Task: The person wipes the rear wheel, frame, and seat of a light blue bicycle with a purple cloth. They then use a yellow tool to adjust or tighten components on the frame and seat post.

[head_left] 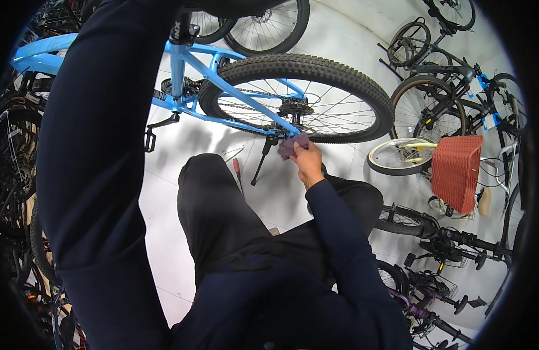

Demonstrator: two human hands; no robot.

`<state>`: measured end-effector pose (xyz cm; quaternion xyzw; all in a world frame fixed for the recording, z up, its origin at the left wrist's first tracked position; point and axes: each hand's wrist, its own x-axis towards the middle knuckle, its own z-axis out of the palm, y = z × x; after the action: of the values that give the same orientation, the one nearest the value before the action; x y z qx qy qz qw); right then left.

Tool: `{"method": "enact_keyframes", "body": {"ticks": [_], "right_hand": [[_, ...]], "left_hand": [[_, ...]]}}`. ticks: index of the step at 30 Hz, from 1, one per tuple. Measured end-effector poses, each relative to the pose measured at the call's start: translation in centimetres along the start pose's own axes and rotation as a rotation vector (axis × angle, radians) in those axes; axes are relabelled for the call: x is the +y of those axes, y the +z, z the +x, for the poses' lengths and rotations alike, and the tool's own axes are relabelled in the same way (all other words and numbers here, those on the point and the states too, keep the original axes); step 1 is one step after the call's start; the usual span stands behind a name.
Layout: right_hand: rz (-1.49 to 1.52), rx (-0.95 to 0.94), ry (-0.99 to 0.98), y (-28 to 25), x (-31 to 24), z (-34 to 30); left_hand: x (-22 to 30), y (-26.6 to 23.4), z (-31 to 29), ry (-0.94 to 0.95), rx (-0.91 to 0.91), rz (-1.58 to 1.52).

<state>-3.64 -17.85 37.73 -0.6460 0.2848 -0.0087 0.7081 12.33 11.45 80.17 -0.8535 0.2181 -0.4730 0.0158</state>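
Observation:
A light-blue bicycle (177, 76) stands in front of me, its rear wheel (304, 63) with a knobby black tyre pointing right. My right hand (309, 160) pinches a crumpled purple cloth (288, 148) against the frame's rear end near the wheel axle. Part of the cloth is hidden under the fingers. Just left of it the kickstand (262, 160) reaches down to the floor. My left arm (100, 157) stretches up past the bicycle's seat post (180, 29); the left hand itself is out of sight at the top edge.
A red-handled tool (237, 168) lies on the pale floor (164, 233) by my knee. A bicycle with a red basket (457, 174) stands at the right, among several others. More bicycles (12, 198) crowd the left side.

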Motion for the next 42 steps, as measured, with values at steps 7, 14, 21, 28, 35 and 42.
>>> {"method": "enact_keyframes", "body": {"ticks": [7, 14, 21, 28, 35, 42], "right_hand": [[0.087, 0.127, 0.021, 2.6, 0.3, 1.7], [0.251, -0.004, 0.134, 0.5, 0.7, 0.9], [0.558, -0.126, 0.154, 2.4, 2.3, 1.7], [0.296, -0.088, -0.165, 0.7, 3.0, 0.4], [0.333, -0.084, 0.140, 0.2, 4.5, 0.5], [0.541, 0.241, 0.059, -0.7, 2.6, 0.9]], "left_hand": [[0.2, -0.5, -0.7, -0.081, -0.008, -0.161], [0.3, -0.4, -0.2, -0.191, -0.086, -0.271], [-0.7, 1.5, 0.9, 0.018, -0.078, -0.081], [-1.9, 2.7, 1.1, 0.133, -0.056, 0.019], [-1.6, 2.0, 1.5, 0.165, -0.109, 0.101], [-1.6, 2.3, 1.3, 0.142, -0.047, 0.005]]}}
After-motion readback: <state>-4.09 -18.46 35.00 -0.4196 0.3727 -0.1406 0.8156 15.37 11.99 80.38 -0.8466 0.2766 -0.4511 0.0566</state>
